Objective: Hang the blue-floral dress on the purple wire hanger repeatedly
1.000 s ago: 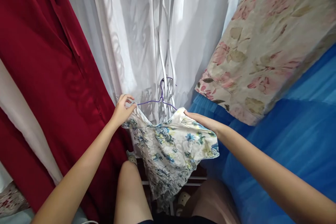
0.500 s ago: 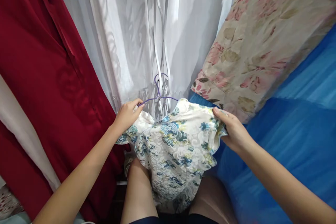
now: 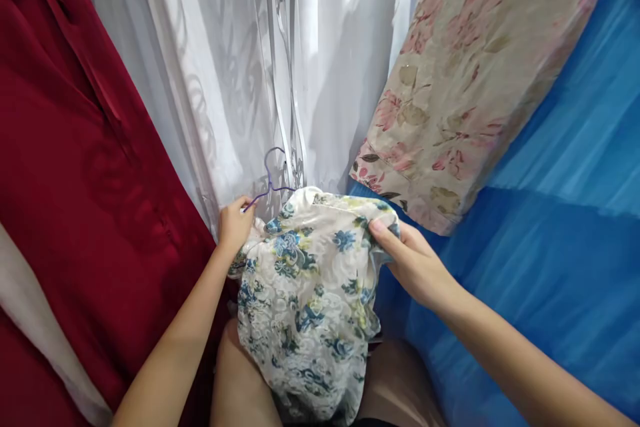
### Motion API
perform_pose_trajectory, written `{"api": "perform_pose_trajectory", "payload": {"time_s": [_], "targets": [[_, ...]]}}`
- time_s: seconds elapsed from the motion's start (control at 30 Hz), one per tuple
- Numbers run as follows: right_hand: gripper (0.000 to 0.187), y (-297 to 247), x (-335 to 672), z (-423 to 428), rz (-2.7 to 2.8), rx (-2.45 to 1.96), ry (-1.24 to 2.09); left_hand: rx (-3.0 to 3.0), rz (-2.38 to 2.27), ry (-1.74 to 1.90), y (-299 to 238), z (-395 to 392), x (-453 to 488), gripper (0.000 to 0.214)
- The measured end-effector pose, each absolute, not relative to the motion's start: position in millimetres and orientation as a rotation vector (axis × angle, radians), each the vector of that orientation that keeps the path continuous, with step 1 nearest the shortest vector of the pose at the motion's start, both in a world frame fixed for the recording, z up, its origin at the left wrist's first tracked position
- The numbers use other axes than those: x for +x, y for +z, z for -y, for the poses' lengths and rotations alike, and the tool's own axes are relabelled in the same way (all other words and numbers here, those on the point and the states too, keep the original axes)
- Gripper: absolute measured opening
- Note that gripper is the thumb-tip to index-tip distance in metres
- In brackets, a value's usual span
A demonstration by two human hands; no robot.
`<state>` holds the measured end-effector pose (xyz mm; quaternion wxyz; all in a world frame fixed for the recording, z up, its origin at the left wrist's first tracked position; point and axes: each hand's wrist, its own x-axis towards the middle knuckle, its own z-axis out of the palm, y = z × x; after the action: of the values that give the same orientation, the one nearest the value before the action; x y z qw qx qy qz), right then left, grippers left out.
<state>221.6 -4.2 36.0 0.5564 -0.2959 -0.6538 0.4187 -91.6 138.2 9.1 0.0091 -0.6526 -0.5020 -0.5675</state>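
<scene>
Garment (image 3: 310,287) is pinched by right hand (image 3: 419,263), left hand (image 3: 234,225) apparently gripping hanger (image 3: 271,187).

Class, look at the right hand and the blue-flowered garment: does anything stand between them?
Nothing visible does: the right hand pinches the blue-flowered garment directly, at its edge. The left hand grips the purple hanger on the garment's other side.

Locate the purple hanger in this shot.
In the head view, the purple hanger is just left of centre, in front of white fabric; the left hand holds one end, and the other runs into the floral garment.
</scene>
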Motion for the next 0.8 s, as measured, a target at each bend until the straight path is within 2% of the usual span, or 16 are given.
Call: {"api": "perform_pose_trajectory", "payload": {"time_s": [0.07,0.2,0.3,0.37,0.47,0.57,0.63,0.7,0.8], "targets": [[0.041,41.2,217.0,6.2,1.548,-0.676,1.012,-2.004,1.632,-1.809,11.2,-136.5,-96.2,0.02],[0.056,51.3,197.8,54.5,1.985,-0.472,1.119,-1.843,1.665,-2.204,3.0,-130.8,-102.8,0.018],[0.057,59.6,193.6,80.3,2.268,-0.263,1.135,-1.792,1.606,-2.44,-8.5,-118.1,-93.8,0.025],[0.064,57.0,196.2,69.4,2.384,-0.383,0.963,-1.849,1.574,-2.595,-14.6,-102.4,-79.8,0.027],[0.078,27.9,193.0,24.8,2.351,-0.684,0.445,-2.081,1.5,-2.858,-19.0,-72.4,-51.0,0.028],[0.11,-19.0,173.6,-12.4,2.424,-0.734,0.132,-2.453,1.351,-3.037,-19.4,-46.0,-22.5,0.033],[0.119,-44.6,159.8,-21.4,2.413,-0.724,0.024,-2.664,1.225,-3.091,-18.9,-34.1,-9.3,0.036],[0.119,-58.4,154.4,-20.1,2.347,-0.757,-0.033,-2.809,1.106,-3.07,-18.3,-26.9,-3.5,0.04],[0.101,-56.1,171.8,-10.1,2.295,-0.813,-0.116,-2.931,0.951,-2.978,-18.4,-22.9,-9.3,0.054]]}}
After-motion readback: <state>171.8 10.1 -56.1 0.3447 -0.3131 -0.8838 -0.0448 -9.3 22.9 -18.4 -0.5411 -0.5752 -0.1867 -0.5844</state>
